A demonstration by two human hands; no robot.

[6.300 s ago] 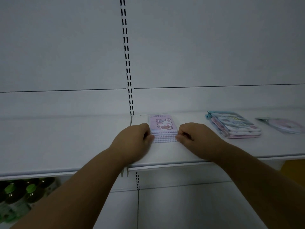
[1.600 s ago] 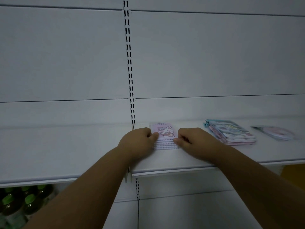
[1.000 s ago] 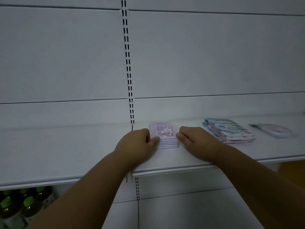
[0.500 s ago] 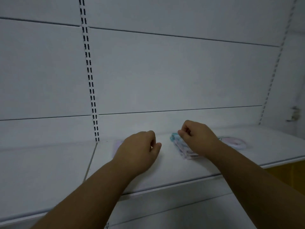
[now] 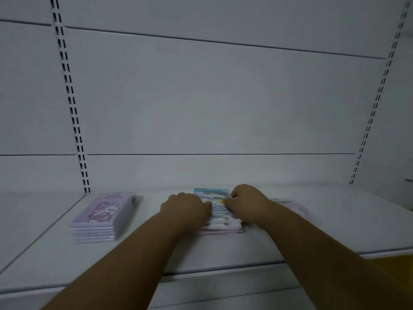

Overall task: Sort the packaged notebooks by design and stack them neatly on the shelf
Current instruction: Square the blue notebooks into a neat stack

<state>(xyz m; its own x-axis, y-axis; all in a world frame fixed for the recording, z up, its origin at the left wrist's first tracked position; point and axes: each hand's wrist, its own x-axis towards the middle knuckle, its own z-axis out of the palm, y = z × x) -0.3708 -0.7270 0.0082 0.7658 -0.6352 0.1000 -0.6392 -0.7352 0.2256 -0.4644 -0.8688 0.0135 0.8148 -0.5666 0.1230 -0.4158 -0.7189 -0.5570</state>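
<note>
We press both hands against a pile of packaged notebooks on a white shelf [image 5: 223, 251], its smooth painted surface dull in dim light. Our left hand [image 5: 186, 209] curls in a loose fist against the left edge of the blue stack [image 5: 218, 206], and our right hand [image 5: 245, 201] curls against its right edge, so the pile sits squeezed between our knuckles; whether the fingers actually hook under any notebook we cannot tell. The top cover between our hands is pale blue with a soft cartoon print, glossy under its plastic wrap, and pink and white edges of the notebooks beneath stick out unevenly toward us, just below our wrists.

Well to the left of our left hand lies the purple stack [image 5: 104, 218], a squared-up rectangular pile with a cartoon rabbit on its lilac cover and ribbed layered edges facing us. Just beyond our right forearm a flat pink notebook [image 5: 295, 208] lies alone on the shelf, partly hidden by the arm. Behind our hands rises the back panel [image 5: 212, 97], plain matte white sheets crossed by thin seams, with a slotted upright [image 5: 71, 108] off to the left and another far to the right.
</note>
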